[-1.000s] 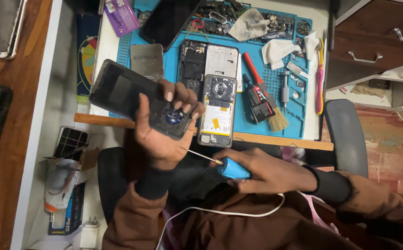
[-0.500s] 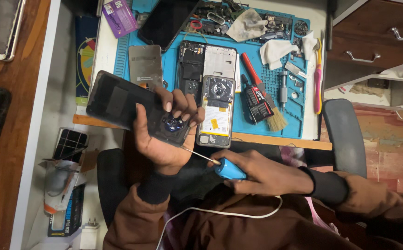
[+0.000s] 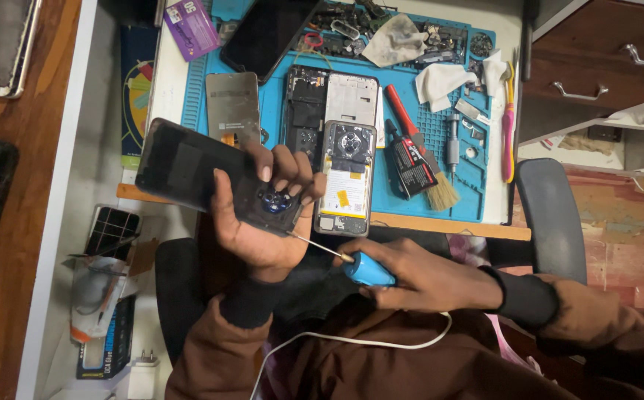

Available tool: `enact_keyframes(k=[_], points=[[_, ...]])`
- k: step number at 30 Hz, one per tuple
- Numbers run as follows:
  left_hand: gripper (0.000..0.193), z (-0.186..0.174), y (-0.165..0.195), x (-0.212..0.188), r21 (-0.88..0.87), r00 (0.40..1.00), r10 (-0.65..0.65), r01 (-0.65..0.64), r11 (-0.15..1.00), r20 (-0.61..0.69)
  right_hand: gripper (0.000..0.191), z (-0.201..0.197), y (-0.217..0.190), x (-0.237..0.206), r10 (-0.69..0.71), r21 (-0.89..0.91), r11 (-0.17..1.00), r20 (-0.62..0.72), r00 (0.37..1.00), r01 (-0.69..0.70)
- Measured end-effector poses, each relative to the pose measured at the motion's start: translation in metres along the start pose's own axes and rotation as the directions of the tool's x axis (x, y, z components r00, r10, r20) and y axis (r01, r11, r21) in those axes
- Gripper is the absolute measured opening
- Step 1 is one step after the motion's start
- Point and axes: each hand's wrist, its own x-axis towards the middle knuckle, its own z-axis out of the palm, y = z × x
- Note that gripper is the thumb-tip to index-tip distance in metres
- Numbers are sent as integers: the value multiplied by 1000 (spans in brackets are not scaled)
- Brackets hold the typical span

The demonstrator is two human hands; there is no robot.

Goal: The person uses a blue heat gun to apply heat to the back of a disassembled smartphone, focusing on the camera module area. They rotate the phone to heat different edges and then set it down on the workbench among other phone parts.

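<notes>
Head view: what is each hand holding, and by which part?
Left hand grips the dark phone back cover at its camera end; right hand holds the screwdriver by its blue handle.

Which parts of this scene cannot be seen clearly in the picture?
- Head view: the screwdriver tip is too small to tell what it touches on the phone.
- The left hand covers part of the phone.
- The right hand hides most of the handle.
- Small parts on the blue mat are too small.

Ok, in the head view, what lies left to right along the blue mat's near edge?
Dark phone back cover in the left hand → opened phone showing its battery → black tube → brush, all over the blue mat.
</notes>
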Motion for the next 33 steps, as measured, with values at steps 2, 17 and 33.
enact_keyframes(k=[2, 17, 33], points=[[47, 0, 0, 0, -7, 1000, -4, 4, 1000, -9, 55, 1, 1, 0, 6, -3, 1000, -7, 1000, -6], [47, -4, 1, 1, 5, 1000, -1, 1, 1000, -15, 62, 1, 10, -4, -36, -19, 999, -89, 995, 34], [46, -4, -1, 1, -23, 999, -1, 0, 1000, -36, 52, -6, -4, -1, 95, 63, 994, -126, 987, -87]])
